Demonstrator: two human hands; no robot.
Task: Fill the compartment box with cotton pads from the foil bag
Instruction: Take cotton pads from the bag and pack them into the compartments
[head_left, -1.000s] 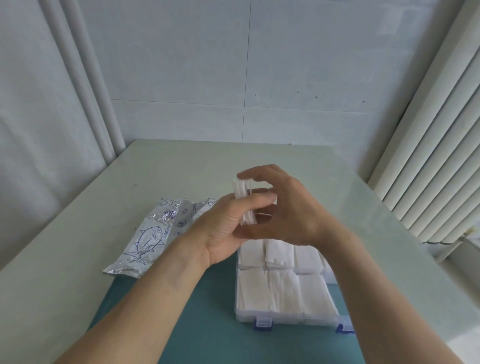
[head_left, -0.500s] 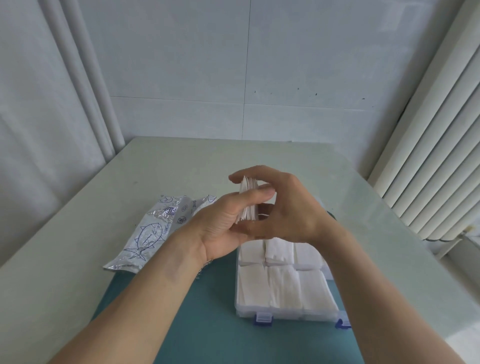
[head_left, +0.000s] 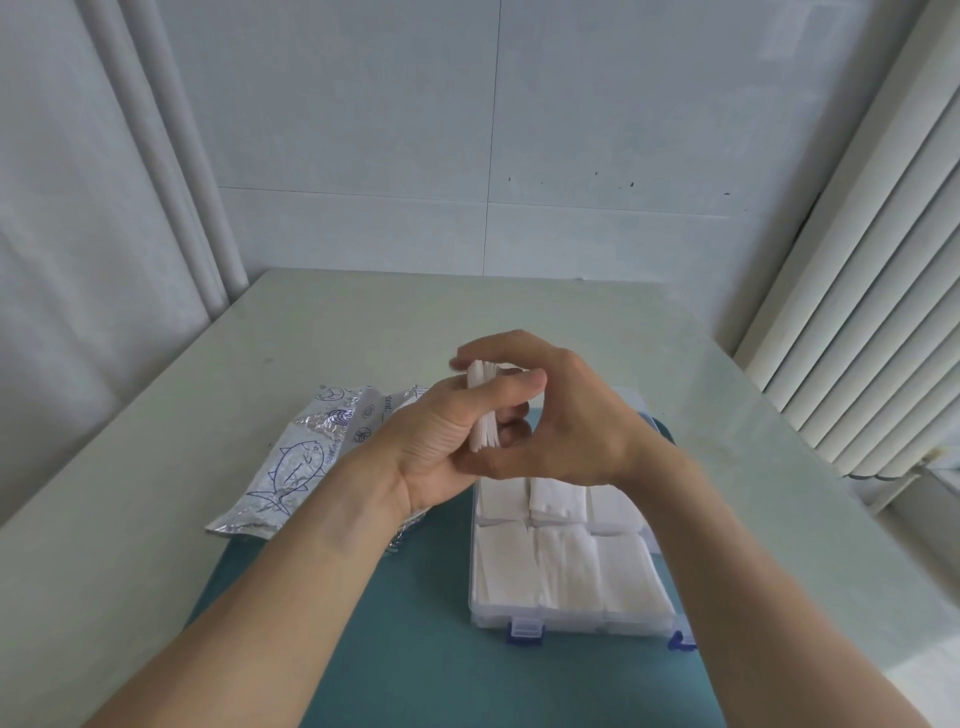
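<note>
A small stack of white cotton pads (head_left: 483, 415) stands on edge in the air above the far end of the box, gripped between both hands. My left hand (head_left: 441, 441) curls its thumb over the stack from the left. My right hand (head_left: 566, 421) arches its fingers over the top and holds it from the right. The clear compartment box (head_left: 571, 621) with blue latches lies on a teal mat (head_left: 415, 649), its near compartments filled with white pads; the far compartments are hidden by my hands. The silver foil bag (head_left: 306, 462) with a blue fish print lies flat to the left.
The pale table (head_left: 363, 322) stretches behind the box to a tiled wall. White vertical blinds (head_left: 857, 312) hang at the right, and pipes run down the left wall. The table's right edge passes close to the box.
Both hands have kept hold of the pad stack above the box, turning it a little more edge-on and squaring it. The box and bag lie unmoved.
</note>
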